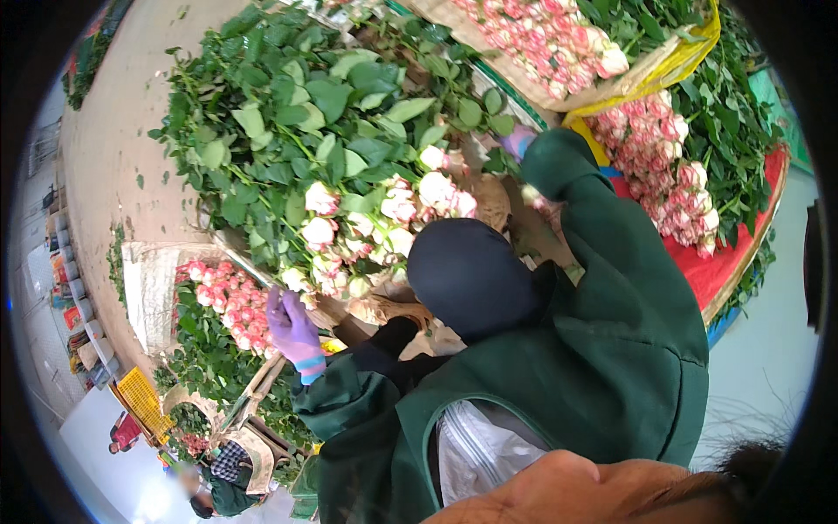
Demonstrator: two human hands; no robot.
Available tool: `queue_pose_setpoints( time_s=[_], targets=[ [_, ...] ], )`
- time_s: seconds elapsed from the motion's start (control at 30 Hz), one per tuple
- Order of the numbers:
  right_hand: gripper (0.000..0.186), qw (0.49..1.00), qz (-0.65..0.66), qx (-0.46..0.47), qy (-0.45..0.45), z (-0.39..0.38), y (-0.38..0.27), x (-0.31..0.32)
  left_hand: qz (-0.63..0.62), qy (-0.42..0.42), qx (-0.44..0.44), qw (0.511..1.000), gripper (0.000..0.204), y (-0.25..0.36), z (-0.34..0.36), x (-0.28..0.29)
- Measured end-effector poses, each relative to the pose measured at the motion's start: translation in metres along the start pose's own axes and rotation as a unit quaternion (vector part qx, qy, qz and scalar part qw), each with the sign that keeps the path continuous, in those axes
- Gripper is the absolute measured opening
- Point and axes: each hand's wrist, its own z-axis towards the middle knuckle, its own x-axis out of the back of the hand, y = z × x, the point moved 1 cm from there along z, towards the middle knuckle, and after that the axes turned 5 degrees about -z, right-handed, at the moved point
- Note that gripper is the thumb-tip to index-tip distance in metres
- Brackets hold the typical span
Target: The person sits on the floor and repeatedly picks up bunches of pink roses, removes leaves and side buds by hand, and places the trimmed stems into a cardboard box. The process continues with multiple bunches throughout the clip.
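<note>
A large heap of cut roses (419, 205), cream with pink edges, lies before me with its leafy stems (297, 122) spread toward the far left. My left hand (292, 327), in a purple glove, is at the near left edge of the heap, beside a bundle of pink roses (231, 301). Its fingers are loosely stretched, and I see nothing held in them. Past the heap's right end, my right hand (518, 140) reaches beside the leaves, also gloved in purple. The sleeve and foliage hide most of its fingers. A dark blue rounded shape (471, 279) lies between my arms.
Pink roses (559, 48) lie wrapped at the far right, near a yellow band (690, 65). More pink roses (650, 166) rest on red cloth (746, 227) at right. A yellow crate (144, 402) and a person in green (229, 493) are at lower left.
</note>
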Motion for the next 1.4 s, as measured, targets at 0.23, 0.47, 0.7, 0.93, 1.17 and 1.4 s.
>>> queue_pose_setpoints(
  time_s=[0.23,0.47,0.7,0.93,1.17,1.4],
  targets=[
    [0.039,0.971,-0.05,0.204,0.115,0.071,0.072,-0.037,-0.051,-0.053,-0.032,0.997,0.045,-0.016,0.017,0.003],
    [0.048,0.942,-0.172,0.287,-0.029,0.049,0.061,-0.003,-0.027,-0.032,-0.026,0.999,0.042,-0.003,0.01,-0.007],
    [0.041,0.99,0.128,0.007,0.053,-0.064,-0.03,0.059,-0.007,-0.002,-0.052,0.999,0.045,-0.021,-0.003,0.015],
    [0.035,0.825,0.509,0.232,0.084,-0.156,-0.071,0.155,0.111,-0.02,-0.104,0.988,0.042,-0.001,0.001,0.01],
    [0.035,0.723,0.423,0.284,0.466,-0.163,-0.173,0.37,0.082,-0.038,-0.167,0.982,0.041,0.055,0.018,0.009],
    [0.039,0.614,0.441,0.137,0.64,-0.02,-0.088,0.525,0.0,0.007,-0.126,0.992,0.034,0.023,0.056,0.037]
  ],
)
